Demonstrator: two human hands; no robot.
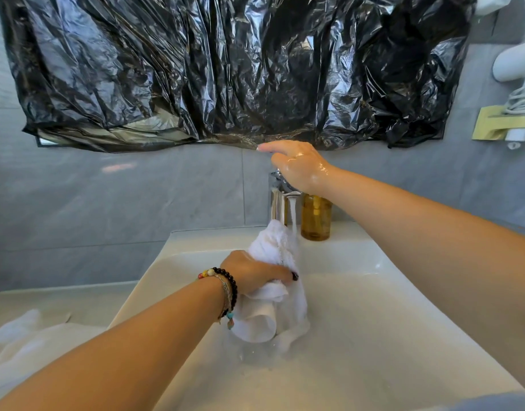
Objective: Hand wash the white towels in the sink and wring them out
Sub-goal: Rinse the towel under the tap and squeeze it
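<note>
The white towel (273,292) hangs bunched over the sink (374,321), its top under the faucet (280,200) stream; your left hand (252,274) grips it mid-length; soaked, it looks heavy, limp and slippery, so hold it by the thick bunched middle; your right hand (299,167) rests on the faucet handle, fingers loosely extended; an amber bottle (316,218) stands just beside the faucet; more white cloth (24,342) lies left of the sink
</note>
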